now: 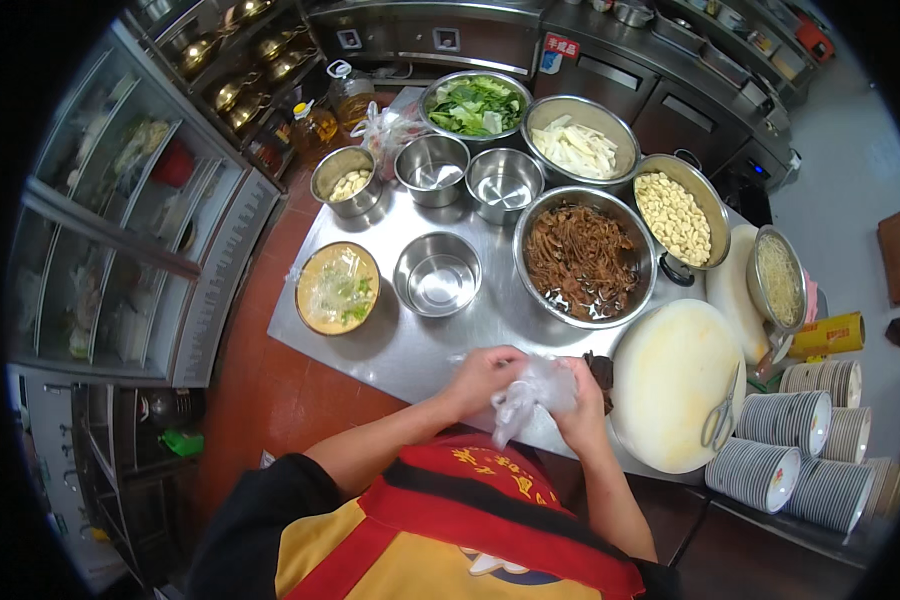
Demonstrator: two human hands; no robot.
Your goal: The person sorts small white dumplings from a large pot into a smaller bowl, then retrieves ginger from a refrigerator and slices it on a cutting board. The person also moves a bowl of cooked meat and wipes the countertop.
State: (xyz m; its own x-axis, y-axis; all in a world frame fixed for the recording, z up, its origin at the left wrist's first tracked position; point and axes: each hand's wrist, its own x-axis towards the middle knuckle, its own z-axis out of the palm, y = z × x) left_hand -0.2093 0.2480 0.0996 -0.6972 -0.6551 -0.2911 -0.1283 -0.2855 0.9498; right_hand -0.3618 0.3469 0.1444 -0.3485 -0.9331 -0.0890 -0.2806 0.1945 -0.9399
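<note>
My left hand (486, 381) and my right hand (585, 409) pinch a crumpled clear plastic bag (534, 397) between them, over the near edge of the steel table (375, 360). Just past my hands stands a large steel bowl of brown shredded food (581, 262) in dark liquid. An empty steel pot (436, 274) sits to its left. Further left is a round container (337, 289) under plastic film, with chopped green pieces on top. Right of my right hand lies a dark brown item (600, 371), partly hidden, against a thick round white cutting board (675, 375) with scissors (720, 420) on it.
Bowls of leafy greens (474, 105), pale strips (576, 146), pale cubes (673, 217) and thin shreds (776, 281) line the far side. Two more steel pots (432, 169) and a pot of pale pieces (347, 184) stand nearer. Stacked plates (784, 424) edge the right; a glass-door refrigerator (120, 202) stands left.
</note>
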